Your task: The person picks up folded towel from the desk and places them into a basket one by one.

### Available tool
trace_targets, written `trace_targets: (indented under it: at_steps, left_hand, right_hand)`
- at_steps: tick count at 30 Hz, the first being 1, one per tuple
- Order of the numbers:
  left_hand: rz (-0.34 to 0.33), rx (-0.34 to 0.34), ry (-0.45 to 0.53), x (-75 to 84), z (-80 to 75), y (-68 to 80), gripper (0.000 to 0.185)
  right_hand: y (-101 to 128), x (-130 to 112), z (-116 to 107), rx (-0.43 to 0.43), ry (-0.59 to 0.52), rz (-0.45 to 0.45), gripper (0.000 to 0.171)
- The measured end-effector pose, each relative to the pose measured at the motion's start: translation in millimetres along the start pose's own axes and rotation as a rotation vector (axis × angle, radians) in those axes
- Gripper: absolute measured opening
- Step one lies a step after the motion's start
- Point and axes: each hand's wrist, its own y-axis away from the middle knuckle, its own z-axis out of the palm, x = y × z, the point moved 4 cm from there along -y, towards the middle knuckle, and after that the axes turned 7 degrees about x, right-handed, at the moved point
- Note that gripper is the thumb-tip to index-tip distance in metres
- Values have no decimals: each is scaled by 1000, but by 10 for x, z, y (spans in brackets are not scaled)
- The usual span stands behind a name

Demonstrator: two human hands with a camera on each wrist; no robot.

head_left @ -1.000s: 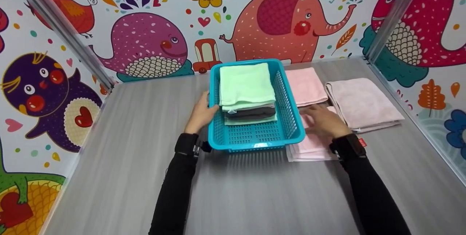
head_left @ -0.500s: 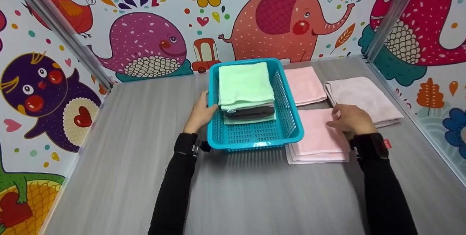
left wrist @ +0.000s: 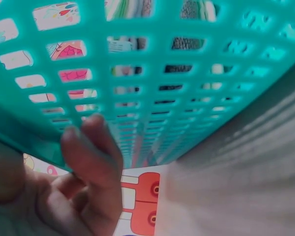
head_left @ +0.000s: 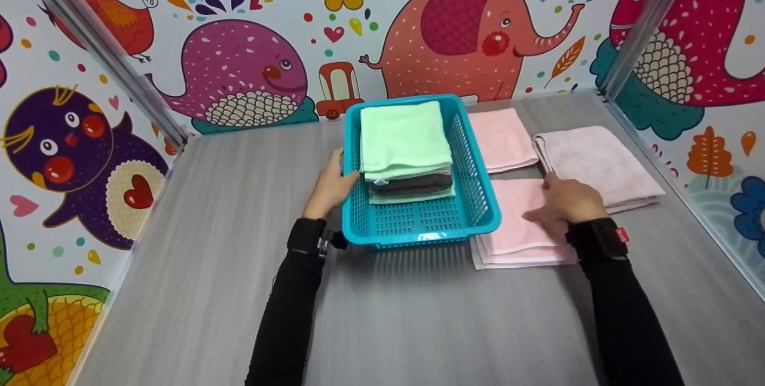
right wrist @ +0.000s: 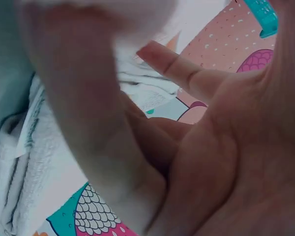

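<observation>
Left hand (head_left: 329, 189): grips turquoise plastic basket (head_left: 421, 238) by its side.
Right hand (head_left: 571, 199): fingers spread, over folded pink towels (head_left: 508, 221).

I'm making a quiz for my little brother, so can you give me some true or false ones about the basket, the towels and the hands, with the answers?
1. The left hand is holding the side of the blue basket. True.
2. The top towel in the basket is red. False: it is light green.
3. A dark towel lies below the top towel. True.
4. The right hand is inside the basket. False: it is outside, at the pink towel stack.
5. The pink towel stack is beside the basket. True.
6. The painted elephant is green. False: it is orange-pink.
</observation>
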Motion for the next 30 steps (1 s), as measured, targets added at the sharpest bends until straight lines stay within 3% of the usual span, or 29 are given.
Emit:
trace_targets:
  at_steps: [7,14,22,26,30]
  left_hand:
    - [-7,-6,0,21,4,-11,66]
    - [-8,-15,5,18,2,-4,66]
    - [-11,-11,-2,-8,7,-7,67]
    - [-13,-15,-3,-13,18,-7,67]
    - [-14,-16,11,-7,19,-1,67]
  right_hand:
    - [24,-19,-20,49,63,-25,87]
    - [-44,-26,60,-37,5,-36,84]
    - [-182,-240,242,-13,-223,-260,67]
    - [-185,-197,193,14,-370,-299,58]
    - [-150,-146,3,17,-554,-304,53]
